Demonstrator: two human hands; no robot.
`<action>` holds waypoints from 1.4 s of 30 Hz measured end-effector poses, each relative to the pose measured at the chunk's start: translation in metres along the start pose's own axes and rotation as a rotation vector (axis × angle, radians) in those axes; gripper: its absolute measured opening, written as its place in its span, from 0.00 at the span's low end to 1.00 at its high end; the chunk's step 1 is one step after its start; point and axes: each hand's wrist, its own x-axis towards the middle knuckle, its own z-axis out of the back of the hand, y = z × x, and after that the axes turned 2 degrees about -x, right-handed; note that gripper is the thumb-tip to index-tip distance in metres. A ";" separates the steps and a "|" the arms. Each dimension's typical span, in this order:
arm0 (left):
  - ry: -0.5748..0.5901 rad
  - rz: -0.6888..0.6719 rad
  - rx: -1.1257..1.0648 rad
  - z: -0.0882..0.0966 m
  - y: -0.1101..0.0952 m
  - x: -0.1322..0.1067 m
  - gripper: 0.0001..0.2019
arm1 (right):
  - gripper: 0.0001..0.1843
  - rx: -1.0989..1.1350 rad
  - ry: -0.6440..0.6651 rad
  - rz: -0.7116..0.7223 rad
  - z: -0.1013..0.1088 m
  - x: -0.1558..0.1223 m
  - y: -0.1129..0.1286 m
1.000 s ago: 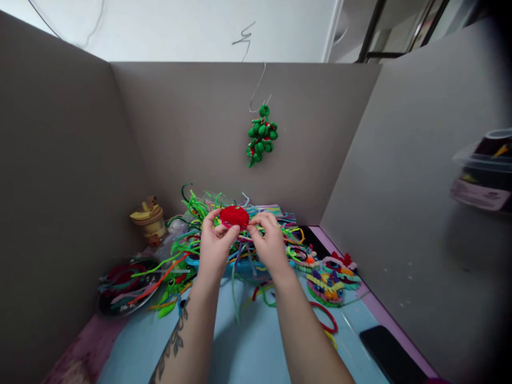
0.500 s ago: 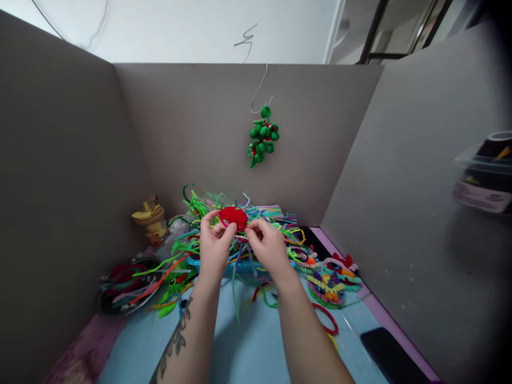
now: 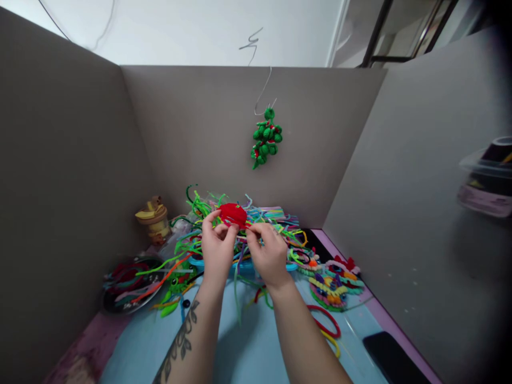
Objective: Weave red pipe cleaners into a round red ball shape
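Note:
Held up in front of the pile is a round red coil of pipe cleaner (image 3: 233,214). My left hand (image 3: 218,240) is closed on its left and lower edge, thumb at the bottom and index finger along the side. At the coil's lower right, my right hand (image 3: 267,252) pinches the red strand between thumb and fingers. Behind both hands lies a heap of multicoloured pipe cleaners (image 3: 276,214), spilling over a blue tray (image 3: 287,266).
A green and red pipe-cleaner ornament (image 3: 266,138) hangs on a wire at the back panel. Left are a metal bowl (image 3: 116,305) and a yellow-brown pot (image 3: 155,221). Finished-looking colourful pieces (image 3: 328,288), a red ring (image 3: 334,324) and a black phone (image 3: 394,356) lie right.
My right hand has turned slightly and its fingers sit lower against the coil's edge. The red coil has tilted a little. The whole view has shifted slightly.

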 end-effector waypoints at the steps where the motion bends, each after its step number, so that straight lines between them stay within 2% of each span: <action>1: -0.002 0.004 0.003 0.000 0.000 0.000 0.23 | 0.04 0.040 -0.012 -0.052 0.000 0.000 0.002; 5: -0.010 0.036 -0.032 0.000 0.000 0.000 0.24 | 0.05 0.281 -0.026 -0.337 -0.004 -0.001 0.006; 8: -0.022 0.070 -0.109 0.000 0.001 0.000 0.24 | 0.06 0.489 -0.063 -0.491 -0.011 -0.001 0.006; 13: -0.126 0.133 -0.352 -0.004 0.002 0.002 0.28 | 0.07 0.773 -0.184 -0.697 -0.024 0.000 0.005; 17: -0.209 0.190 -0.518 -0.006 0.002 0.003 0.28 | 0.08 0.857 -0.204 -0.781 -0.030 -0.001 0.003; 21: -0.185 0.208 -0.561 -0.008 0.000 0.001 0.26 | 0.07 0.755 -0.152 -0.701 -0.028 -0.003 0.005; 25: -0.164 0.268 -0.585 -0.010 0.001 0.000 0.23 | 0.05 0.466 -0.051 -0.474 -0.023 -0.005 0.008; 28: -0.160 0.349 -0.565 -0.008 0.004 0.001 0.25 | 0.05 0.258 -0.009 -0.290 -0.019 -0.007 0.007; 33: -0.063 0.441 -0.524 -0.001 0.009 0.005 0.27 | 0.07 0.083 0.071 -0.047 -0.015 -0.007 -0.003; 37: -0.012 0.459 -0.507 0.002 0.012 0.007 0.28 | 0.09 0.010 0.152 0.056 -0.016 -0.008 -0.008; 42: 0.038 0.493 -0.526 0.001 0.017 0.010 0.21 | 0.09 0.007 0.144 0.095 -0.018 -0.008 -0.006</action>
